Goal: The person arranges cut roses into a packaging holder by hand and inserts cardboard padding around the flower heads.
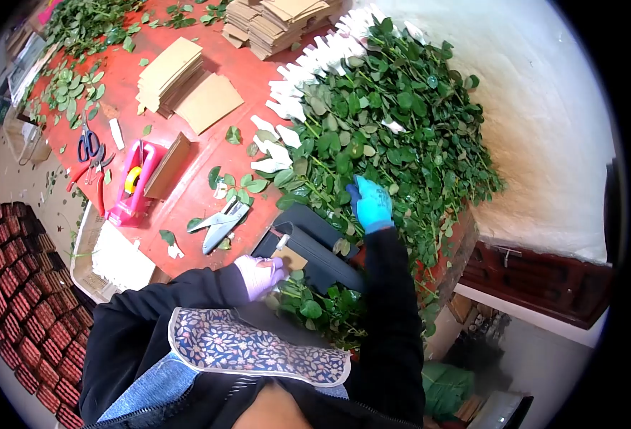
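Long green leafy stems with white-sheathed heads lie heaped on the red counter's right side; likely light, springy, easily bruised, best held mid-stem. The blue-gloved right hand overlaps them, its fingers half hidden; the lavender-gloved left hand is curled. I cannot tell whether either grasps anything.

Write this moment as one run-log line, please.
left hand: curled beside small cardboard piece; right hand: at leafy stems; pink tape dispenser: on red table

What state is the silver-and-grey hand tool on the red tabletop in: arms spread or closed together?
Spread: the hand tool lies with its two arms apart in a V, red tabletop showing between them.
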